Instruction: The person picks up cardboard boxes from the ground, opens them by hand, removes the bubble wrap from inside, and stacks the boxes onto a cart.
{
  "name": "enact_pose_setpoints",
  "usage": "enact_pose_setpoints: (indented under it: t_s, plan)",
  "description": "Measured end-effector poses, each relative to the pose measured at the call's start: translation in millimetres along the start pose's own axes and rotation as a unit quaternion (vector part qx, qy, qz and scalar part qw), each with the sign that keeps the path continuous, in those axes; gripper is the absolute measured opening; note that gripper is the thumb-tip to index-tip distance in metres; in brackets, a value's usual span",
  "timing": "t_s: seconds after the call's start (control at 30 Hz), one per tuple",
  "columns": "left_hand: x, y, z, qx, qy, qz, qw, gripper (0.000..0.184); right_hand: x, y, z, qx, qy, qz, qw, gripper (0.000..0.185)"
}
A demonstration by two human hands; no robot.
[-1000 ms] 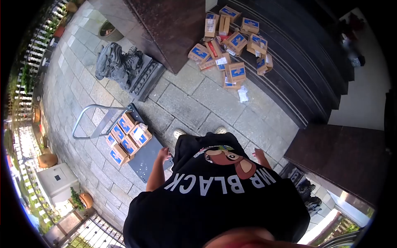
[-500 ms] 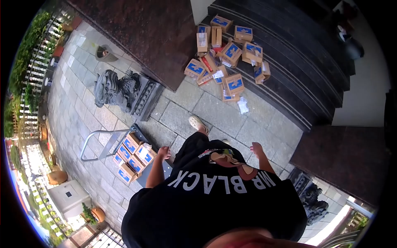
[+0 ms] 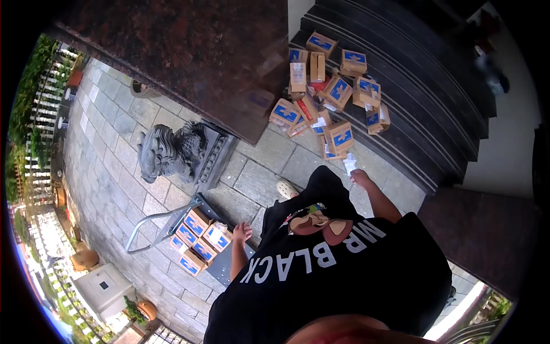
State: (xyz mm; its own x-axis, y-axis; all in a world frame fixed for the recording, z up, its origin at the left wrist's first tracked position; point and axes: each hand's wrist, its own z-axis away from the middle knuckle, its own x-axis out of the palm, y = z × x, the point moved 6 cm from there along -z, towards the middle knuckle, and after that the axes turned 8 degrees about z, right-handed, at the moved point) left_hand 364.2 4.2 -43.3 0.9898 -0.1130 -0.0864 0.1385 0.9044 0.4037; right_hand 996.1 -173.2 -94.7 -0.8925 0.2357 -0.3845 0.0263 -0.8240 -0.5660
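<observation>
My left hand is open, its fingers loosely spread, at the right edge of the grey flatbed cart, beside the cartons stacked there. It touches none of them. My right hand is stretched forward with loosely bent fingers and appears empty. Just beyond its fingertips in the view lies a crumpled white packet; contact cannot be made out. Past the packet, several brown cartons with blue labels lie in a loose pile at the foot of the dark steps.
A carved stone lion stands on its base at the left, beyond the cart's metal handle. Dark stone blocks flank the steps. One light clog shows on the paving. Planters and a white balustrade line the far left.
My right hand has reached forward, towards the white packet. The body has stepped closer to the pile. The cart and cartons appear lower in the view, with their arrangement unchanged.
</observation>
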Motion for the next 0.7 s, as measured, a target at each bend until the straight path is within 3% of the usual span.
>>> enact_pose_setpoints:
  t_s: [0.1, 0.13, 0.27, 0.33, 0.37, 0.4, 0.47, 0.5, 0.57, 0.6, 0.67, 0.7]
  plan:
    - [-17, -30, -17, -0.04, -0.004, 0.035, 0.999, 0.036, -23, -95, -31, -0.003, 0.005, -0.008, 1.0, 0.029]
    - [-17, -34, -12, -0.009, 0.022, 0.055, 0.998, 0.038, -27, -123, -41, -0.015, 0.008, -0.017, 1.0, 0.03]
    - [6, -57, -38, -0.105, 0.063, 0.04, 0.992, 0.036, -35, -179, -151, -0.067, 0.0, 0.038, 0.997, 0.029]
    - [36, -42, -46, -0.089, 0.072, 0.039, 0.993, 0.033, -20, -197, -195, -0.049, -0.036, -0.04, 0.997, 0.029]
    - [65, -13, -45, -0.09, 0.062, 0.042, 0.993, 0.031, -20, -218, -213, -0.059, -0.068, 0.064, 0.994, 0.031]
    - [100, 19, -51, -0.085, 0.047, 0.045, 0.994, 0.029, -12, -219, -256, -0.147, -0.009, 0.171, 0.974, 0.032]
    - [159, 50, -91, -0.057, 0.0, 0.029, 0.998, 0.022, -4, -237, -303, -0.063, 0.013, 0.107, 0.992, 0.033]
    - [195, 68, -103, -0.037, -0.038, -0.007, 0.999, 0.023, -3, -250, -322, -0.134, 0.097, 0.119, 0.979, 0.038]
    - [255, 72, -143, -0.062, -0.142, -0.046, 0.987, 0.024, 15, -244, -397, -0.122, 0.045, 0.031, 0.991, 0.036]
    - [287, 84, -144, -0.115, -0.117, -0.08, 0.983, 0.024, 34, -234, -428, -0.117, 0.002, -0.058, 0.991, 0.035]
    - [338, 66, -186, -0.154, -0.186, -0.072, 0.968, 0.035, 22, -278, -419, -0.066, 0.008, -0.164, 0.984, 0.049]
    - [365, 57, -204, -0.163, -0.18, -0.084, 0.966, 0.037, 31, -273, -451, -0.101, 0.025, -0.138, 0.985, 0.051]
